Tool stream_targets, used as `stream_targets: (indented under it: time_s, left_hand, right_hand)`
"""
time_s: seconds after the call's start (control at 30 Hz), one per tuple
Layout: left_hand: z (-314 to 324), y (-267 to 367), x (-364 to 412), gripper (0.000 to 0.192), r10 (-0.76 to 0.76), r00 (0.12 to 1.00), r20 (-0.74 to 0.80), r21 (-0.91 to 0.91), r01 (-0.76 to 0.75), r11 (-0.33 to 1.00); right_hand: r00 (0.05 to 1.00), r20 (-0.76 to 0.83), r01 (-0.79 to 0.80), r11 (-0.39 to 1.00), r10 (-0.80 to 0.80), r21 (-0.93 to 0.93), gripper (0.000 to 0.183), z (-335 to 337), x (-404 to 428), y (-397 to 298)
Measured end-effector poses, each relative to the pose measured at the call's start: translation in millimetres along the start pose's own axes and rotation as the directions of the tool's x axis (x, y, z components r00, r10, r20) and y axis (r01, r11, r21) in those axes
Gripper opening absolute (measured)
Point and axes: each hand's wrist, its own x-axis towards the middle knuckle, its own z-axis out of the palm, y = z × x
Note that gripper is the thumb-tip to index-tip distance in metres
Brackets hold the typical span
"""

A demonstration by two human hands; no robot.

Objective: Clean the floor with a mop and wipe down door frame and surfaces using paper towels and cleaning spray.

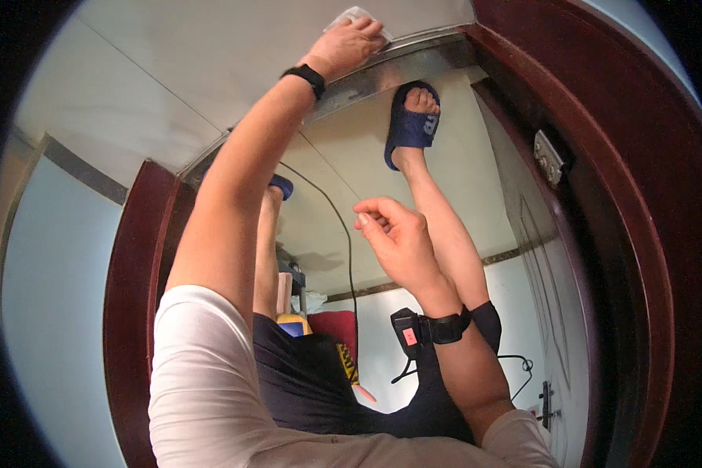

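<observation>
My left hand [351,47] is stretched far forward, palm down on a crumpled white cloth or tissue [355,13]. The cloth lies on the pale tiled floor [240,47] at the edge of a shiny metal threshold strip [357,85]; the fingers partly cover it. Nearer my body, my right hand [398,240] hovers above the floor by my right shin. Its fingers are loosely curled, with a small gap between thumb and forefinger, and nothing shows in it. Both wrists wear black bands; a black device [408,333] is fixed to the right one.
Dark red door frame parts stand at left [131,281] and right [632,234]. A door [538,257] with a metal hinge or plate [548,157] is at right. A black cable [349,245] hangs between my legs. My feet wear blue slippers [412,130].
</observation>
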Motion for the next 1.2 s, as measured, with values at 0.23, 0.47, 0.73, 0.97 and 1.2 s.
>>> stream_targets:
  time_s: [0.23, 0.47, 0.73, 0.97, 1.2]
  left_hand:
    - [5, -22, -81, 0.021, 0.103, 0.978, 0.180, -0.006, -0.104, 0.995]
    - [11, -37, -168, 0.019, -0.100, 0.922, 0.373, -0.015, 0.114, 0.993]
    - [21, -85, -158, 0.023, -0.557, 0.811, -0.179, -0.333, 0.483, 0.810]
    - [33, -152, -174, 0.038, -0.819, 0.483, 0.309, -0.871, 0.489, -0.040]
    - [28, -139, -175, 0.026, -0.792, 0.538, -0.289, -0.185, 0.780, 0.597]
  right_hand:
    - [1.000, 0.006, -0.017, 0.998, 0.017, -0.064, 0.015, 5, 5, -2]
    - [1.000, 0.024, -0.014, 0.997, 0.016, -0.082, 0.016, 16, 12, 10]
    - [0.996, 0.055, -0.067, 0.992, 0.073, -0.107, 0.016, 22, 10, 8]
    - [0.998, 0.034, -0.046, 0.991, 0.050, -0.123, 0.016, 21, 11, 4]
    - [0.998, 0.053, -0.037, 0.990, 0.044, -0.137, 0.015, 19, 8, 8]
